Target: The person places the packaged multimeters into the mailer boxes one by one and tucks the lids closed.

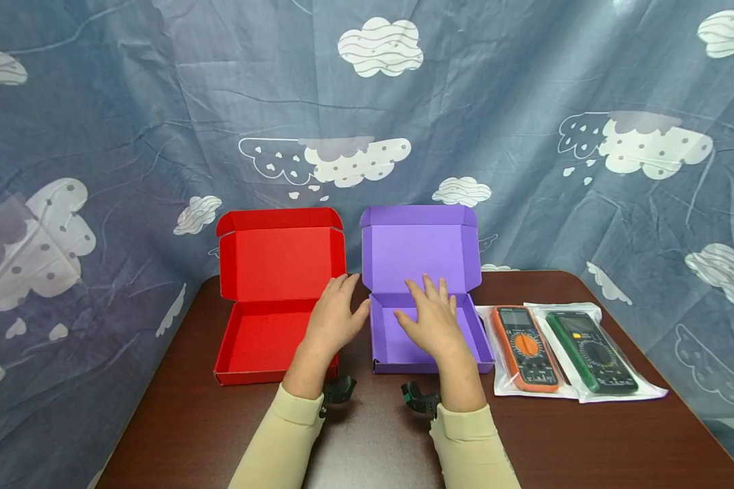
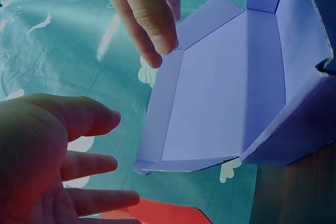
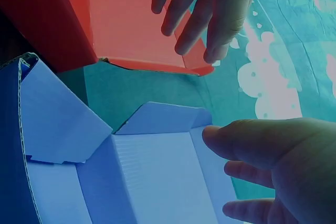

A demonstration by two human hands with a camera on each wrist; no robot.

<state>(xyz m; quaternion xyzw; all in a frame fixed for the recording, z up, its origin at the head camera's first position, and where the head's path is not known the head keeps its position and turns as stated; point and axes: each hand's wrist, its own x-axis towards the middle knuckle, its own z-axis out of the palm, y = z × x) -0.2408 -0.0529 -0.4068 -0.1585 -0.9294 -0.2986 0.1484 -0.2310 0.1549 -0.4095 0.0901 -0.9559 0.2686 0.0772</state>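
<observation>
My left hand hovers over the right side of a red cardboard box, its fingers extended and holding nothing. The right hand, fingers spread and also holding nothing, is above a purple cardboard box. Both boxes stand with their lids raised toward the back, and no contents show inside. In the left wrist view, the left hand has its thumb and fingers apart, beside the purple lid. From the right wrist, the right hand shows straight fingers near that lid, apart from any object.
Two multimeters in clear bags lie right of the purple box: an orange one and a green one. A dark brown table carries everything. Behind it hangs a blue cloud-print curtain. Black wrist devices sit at both cuffs.
</observation>
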